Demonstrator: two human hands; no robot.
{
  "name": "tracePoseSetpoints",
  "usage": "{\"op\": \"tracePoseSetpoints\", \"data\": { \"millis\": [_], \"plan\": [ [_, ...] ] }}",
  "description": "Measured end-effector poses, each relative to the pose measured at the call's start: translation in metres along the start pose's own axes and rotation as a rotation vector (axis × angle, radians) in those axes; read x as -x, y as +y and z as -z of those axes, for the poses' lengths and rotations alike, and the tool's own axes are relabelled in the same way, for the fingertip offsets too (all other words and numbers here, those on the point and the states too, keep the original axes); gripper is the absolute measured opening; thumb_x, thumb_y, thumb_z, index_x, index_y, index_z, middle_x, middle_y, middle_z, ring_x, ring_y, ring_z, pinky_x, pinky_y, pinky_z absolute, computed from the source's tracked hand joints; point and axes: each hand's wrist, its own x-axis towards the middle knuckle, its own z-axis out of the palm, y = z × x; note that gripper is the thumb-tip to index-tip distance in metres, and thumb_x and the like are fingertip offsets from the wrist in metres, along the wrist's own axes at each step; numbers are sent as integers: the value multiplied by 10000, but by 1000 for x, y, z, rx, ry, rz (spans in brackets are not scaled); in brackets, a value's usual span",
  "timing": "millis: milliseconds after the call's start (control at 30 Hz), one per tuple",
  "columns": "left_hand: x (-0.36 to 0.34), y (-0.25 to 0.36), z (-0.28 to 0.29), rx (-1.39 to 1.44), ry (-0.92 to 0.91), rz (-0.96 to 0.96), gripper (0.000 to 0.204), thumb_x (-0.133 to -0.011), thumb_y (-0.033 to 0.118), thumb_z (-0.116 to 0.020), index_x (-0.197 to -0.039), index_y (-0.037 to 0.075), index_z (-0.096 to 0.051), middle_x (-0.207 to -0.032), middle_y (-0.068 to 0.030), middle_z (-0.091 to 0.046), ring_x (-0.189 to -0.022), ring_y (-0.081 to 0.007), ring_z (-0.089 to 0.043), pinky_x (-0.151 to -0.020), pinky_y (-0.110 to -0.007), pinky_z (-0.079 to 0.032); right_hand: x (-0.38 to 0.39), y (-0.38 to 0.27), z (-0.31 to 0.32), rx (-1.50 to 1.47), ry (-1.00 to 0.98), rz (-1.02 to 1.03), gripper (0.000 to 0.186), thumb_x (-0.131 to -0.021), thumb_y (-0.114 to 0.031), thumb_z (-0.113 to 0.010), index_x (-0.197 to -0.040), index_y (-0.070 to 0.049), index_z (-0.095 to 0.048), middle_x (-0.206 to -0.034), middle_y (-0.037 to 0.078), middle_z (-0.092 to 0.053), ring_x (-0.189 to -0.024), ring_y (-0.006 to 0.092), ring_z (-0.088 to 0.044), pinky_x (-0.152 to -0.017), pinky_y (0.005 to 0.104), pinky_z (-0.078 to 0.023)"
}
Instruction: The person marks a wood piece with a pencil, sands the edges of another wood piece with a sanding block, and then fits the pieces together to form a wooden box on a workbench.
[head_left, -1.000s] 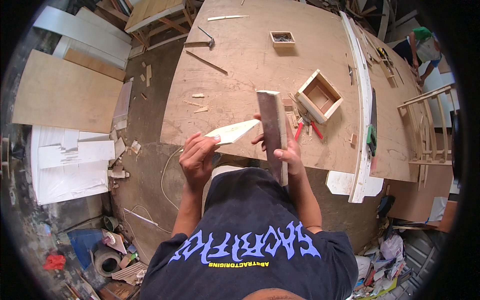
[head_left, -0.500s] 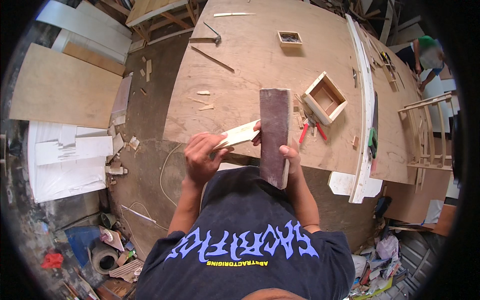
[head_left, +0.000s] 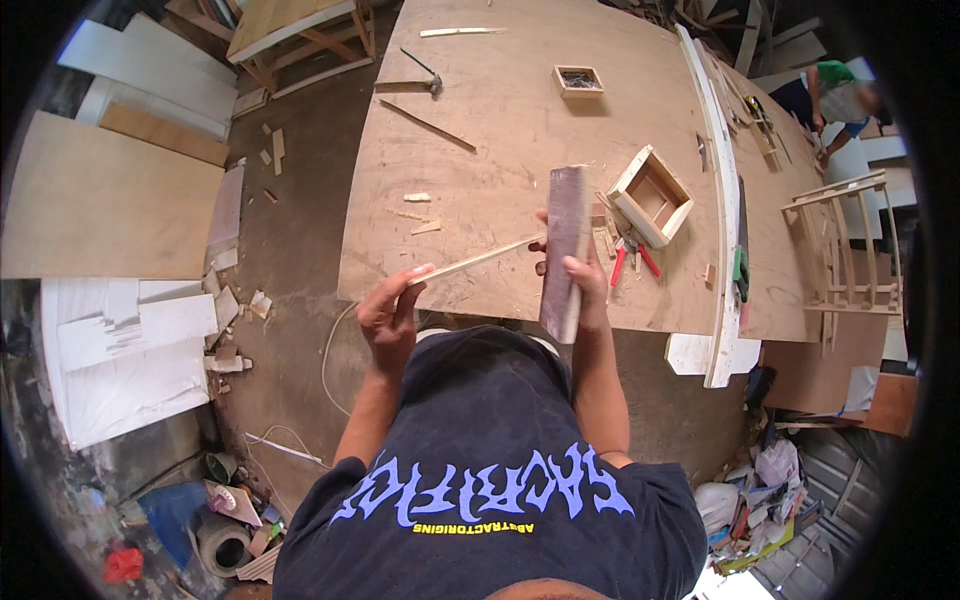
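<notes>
My left hand [head_left: 388,312] pinches one end of a thin, pale wooden strip [head_left: 480,261], which is seen nearly edge-on and slants up to the right. Its far end reaches behind a sanding block [head_left: 566,240], a long board faced with dark reddish-brown sandpaper. Around that block my right hand [head_left: 588,285] is closed, thumb on the front and fingertips showing at its left side. Whether those fingertips also touch the strip cannot be told. Both pieces are held above the near edge of the plywood worktable [head_left: 480,180].
On the table lie an open wooden box [head_left: 650,205], red-handled pliers [head_left: 620,262], a small tray [head_left: 579,82], a hammer [head_left: 433,82] and wood scraps. A long white board [head_left: 712,180] crosses the right side. A person [head_left: 838,100] works at the far right. White panels [head_left: 130,350] lean at left.
The strip has turned from its flat face to its edge, and my left hand has dropped slightly. The sanding block has tilted and moved a little right and up.
</notes>
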Motion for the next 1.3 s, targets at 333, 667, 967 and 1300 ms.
{"op": "tracePoseSetpoints", "data": {
  "millis": [333, 667, 967, 1300],
  "plan": [
    [-44, -16, 28, -311, -164, -324, 174, -909, -67, -720, -1067, -17, -773, -1004, -164, -793, -960, -311, -786, -870, -369, -608, 17, 5, -88, 1000, -272, 256, 857, -764, -309, -886, -1544, -157, -565, -1655, 230, -402, -1492, 384, -459, -1204, 460, -401],
    [-76, -60, 57, -306, -221, -371, 142, -878, -68, -736, -1009, -22, -764, -928, -149, -769, -900, -328, -769, -867, -414, -612, -7, 46, -148, 966, -237, 120, 847, -790, -361, -877, -1548, -157, -560, -1639, 253, -433, -1498, 400, -453, -1217, 443, -374],
    [-115, -85, 90, -278, -349, -484, 75, -913, -33, -717, -970, -12, -762, -895, -120, -763, -860, -262, -759, -909, -447, -629, -40, 78, -103, 626, -257, -345, 786, -836, -297, -846, -1551, -148, -557, -1572, 163, -559, -1382, 222, -558, -1133, 362, -448],
    [-159, -92, 126, -311, -76, -456, 128, -956, -38, -691, -1049, -17, -776, -937, -136, -780, -907, -268, -775, -918, -402, -621, -34, 135, -4, 997, 219, -493, 802, -823, -288, -839, -1553, -123, -550, -1505, 190, -615, -1351, 267, -605, -1123, 355, -456]
  ]
}}
